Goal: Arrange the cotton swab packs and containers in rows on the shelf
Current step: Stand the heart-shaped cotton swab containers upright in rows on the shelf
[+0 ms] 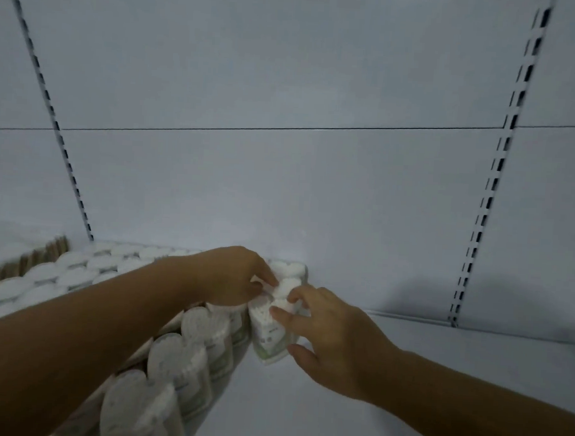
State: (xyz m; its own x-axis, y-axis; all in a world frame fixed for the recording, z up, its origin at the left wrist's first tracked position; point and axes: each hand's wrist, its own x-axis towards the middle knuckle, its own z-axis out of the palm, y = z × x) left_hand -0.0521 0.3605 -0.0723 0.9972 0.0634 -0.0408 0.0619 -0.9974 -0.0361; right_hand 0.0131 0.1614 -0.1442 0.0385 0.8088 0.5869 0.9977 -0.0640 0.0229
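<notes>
A clear pack of white cotton swabs (pixel 268 337) with a green-printed label leans tilted at the right end of the stock, near the shelf's back wall. My left hand (pixel 233 276) reaches over the rows and its fingertips touch the pack's top from the left. My right hand (pixel 329 343) pinches the same pack from the right, fingers on its top edge, thumb low by its bottom corner. Behind it stands another swab pack (pixel 291 271) against the wall. A row of heart-shaped swab packs (pixel 175 362) runs toward me under my left forearm.
Several rows of round white-lidded containers (pixel 76 273) fill the left side, with wooden-stick swab packs (pixel 27 261) at the far left. The white shelf (pixel 401 434) stretches bare to the right. A slotted upright (pixel 487 201) and the grey back panel (pixel 281 190) stand behind.
</notes>
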